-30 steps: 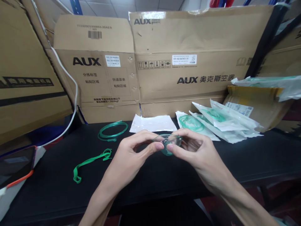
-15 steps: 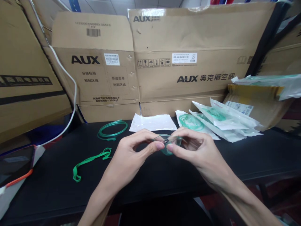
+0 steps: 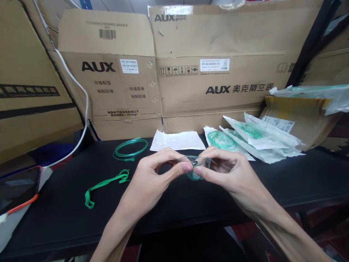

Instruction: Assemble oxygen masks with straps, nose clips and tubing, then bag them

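Between my hands, a clear green-tinted oxygen mask (image 3: 196,174) is held above the black table. My left hand (image 3: 160,169) grips its left side, thumb on the mask beside a small dark-rimmed part. From the right, my right hand (image 3: 225,169) grips the mask with its thumb pressed close to the left one; the fingers behind are partly hidden. A coiled green tube (image 3: 131,150) lies on the table beyond my left hand. Nearer, to the left of my left forearm, rests a bright green elastic strap (image 3: 106,183).
Behind my hands lies a flat white pouch (image 3: 177,141). Several white packets with green tubing (image 3: 248,136) are piled at the right, against a small cardboard box (image 3: 297,116). Large cardboard panels (image 3: 212,40) stand along the back. A phone (image 3: 20,189) with a white cable is at the left.
Both hands keep hold of the mask and barely move; the mask appears tilted slightly differently. The whole view has shifted very slightly.
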The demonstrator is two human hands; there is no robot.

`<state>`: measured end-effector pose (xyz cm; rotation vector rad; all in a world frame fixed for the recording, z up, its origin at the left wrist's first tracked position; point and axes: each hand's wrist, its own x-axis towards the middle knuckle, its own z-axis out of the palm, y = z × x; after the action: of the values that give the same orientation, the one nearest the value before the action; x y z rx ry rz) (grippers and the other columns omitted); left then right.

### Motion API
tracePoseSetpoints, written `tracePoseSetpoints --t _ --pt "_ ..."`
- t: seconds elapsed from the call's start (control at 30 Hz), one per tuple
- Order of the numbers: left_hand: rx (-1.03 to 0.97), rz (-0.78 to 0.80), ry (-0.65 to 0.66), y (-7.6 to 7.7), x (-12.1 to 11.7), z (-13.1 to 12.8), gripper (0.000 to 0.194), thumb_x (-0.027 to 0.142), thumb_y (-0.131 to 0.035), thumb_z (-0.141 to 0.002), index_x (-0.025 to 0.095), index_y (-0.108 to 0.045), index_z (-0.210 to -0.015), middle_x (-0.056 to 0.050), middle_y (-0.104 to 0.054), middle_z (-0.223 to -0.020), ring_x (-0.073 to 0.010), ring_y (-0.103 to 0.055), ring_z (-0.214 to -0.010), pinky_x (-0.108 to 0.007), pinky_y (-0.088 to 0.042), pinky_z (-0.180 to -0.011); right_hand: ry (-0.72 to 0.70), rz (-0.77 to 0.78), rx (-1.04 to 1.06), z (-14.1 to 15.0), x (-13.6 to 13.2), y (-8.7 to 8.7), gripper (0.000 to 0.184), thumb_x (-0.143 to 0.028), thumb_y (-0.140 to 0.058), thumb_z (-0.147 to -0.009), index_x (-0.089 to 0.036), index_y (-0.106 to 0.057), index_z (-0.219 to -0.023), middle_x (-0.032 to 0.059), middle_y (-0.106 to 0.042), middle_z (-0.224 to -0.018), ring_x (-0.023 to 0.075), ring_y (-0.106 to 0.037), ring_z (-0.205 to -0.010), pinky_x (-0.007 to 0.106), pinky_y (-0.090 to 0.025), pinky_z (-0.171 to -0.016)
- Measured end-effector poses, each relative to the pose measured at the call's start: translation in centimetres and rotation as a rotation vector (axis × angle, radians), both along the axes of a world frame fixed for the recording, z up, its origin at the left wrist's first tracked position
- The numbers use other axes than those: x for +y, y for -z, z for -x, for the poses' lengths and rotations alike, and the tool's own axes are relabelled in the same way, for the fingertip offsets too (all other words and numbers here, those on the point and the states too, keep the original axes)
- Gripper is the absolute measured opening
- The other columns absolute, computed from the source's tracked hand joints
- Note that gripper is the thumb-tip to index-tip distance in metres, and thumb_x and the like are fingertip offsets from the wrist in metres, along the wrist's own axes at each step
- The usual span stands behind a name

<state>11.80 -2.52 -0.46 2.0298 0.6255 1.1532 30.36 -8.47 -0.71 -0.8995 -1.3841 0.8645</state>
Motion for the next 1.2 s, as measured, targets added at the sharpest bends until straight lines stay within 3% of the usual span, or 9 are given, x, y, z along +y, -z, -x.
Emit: tracePoseSetpoints --t 0.33,0.5,0.67,0.9,1.2 --pt "-0.001 -0.107 0.042 -0.1 0.2 0.6 0.004 0.026 -0.073 -0.089 0.022 -0.073 -0.088 0.001 -0.069 -0.087 -0.0149 -0.062 -0.084 -0.025 -0.047 -0.081 -0.105 0.048 0.02 -0.2 0.2 0.4 0.008 -0.022 -0.078 -0.081 -0.023 -0.073 -0.087 -0.0017 -0.067 -0.088 0.0139 -0.06 -0.084 0.027 -0.046 -0.078" --pt "0.018 -0.122 0.125 0.0 0.8 1.0 0.02 0.03 -0.078 -0.084 0.027 -0.072 -0.103 0.0 -0.068 -0.106 -0.0181 -0.06 -0.105 -0.027 -0.044 -0.093 -0.171 0.091 0.103 -0.6 0.3 0.2 0.013 -0.027 -0.081 -0.078 -0.022 -0.071 -0.084 -0.0007 -0.063 -0.087 0.0148 -0.059 -0.084 0.027 -0.047 -0.077" --pt "-0.025 -0.018 0.226 0.5 0.9 0.9 0.002 0.026 -0.068 -0.093 0.024 -0.067 -0.094 0.001 -0.066 -0.108 -0.0173 -0.059 -0.112 -0.028 -0.043 -0.099 -0.237 0.117 0.129 -0.7 0.6 0.5 0.016 -0.025 -0.084 -0.075 -0.022 -0.072 -0.085 -0.0006 -0.065 -0.087 0.0143 -0.059 -0.083 0.027 -0.047 -0.075" --pt "0.039 0.032 0.237 0.5 0.3 0.9 0.004 0.027 -0.065 -0.094 0.024 -0.064 -0.098 0.0 -0.064 -0.103 -0.0178 -0.06 -0.103 -0.03 -0.045 -0.092 -0.288 0.132 0.11 -0.4 0.7 0.7 0.008 -0.024 -0.082 -0.077 -0.022 -0.076 -0.08 -0.0011 -0.065 -0.082 0.0129 -0.059 -0.079 0.027 -0.048 -0.076" --pt "-0.011 -0.057 0.223 0.5 0.0 1.0 0.003 0.026 -0.064 -0.096 0.023 -0.064 -0.094 0.001 -0.058 -0.093 -0.0141 -0.055 -0.089 -0.026 -0.041 -0.082 -0.358 0.118 0.223 -0.4 1.2 1.3 0.007 -0.02 -0.081 -0.079 -0.022 -0.075 -0.082 -0.0013 -0.067 -0.085 0.0125 -0.061 -0.081 0.026 -0.048 -0.079"
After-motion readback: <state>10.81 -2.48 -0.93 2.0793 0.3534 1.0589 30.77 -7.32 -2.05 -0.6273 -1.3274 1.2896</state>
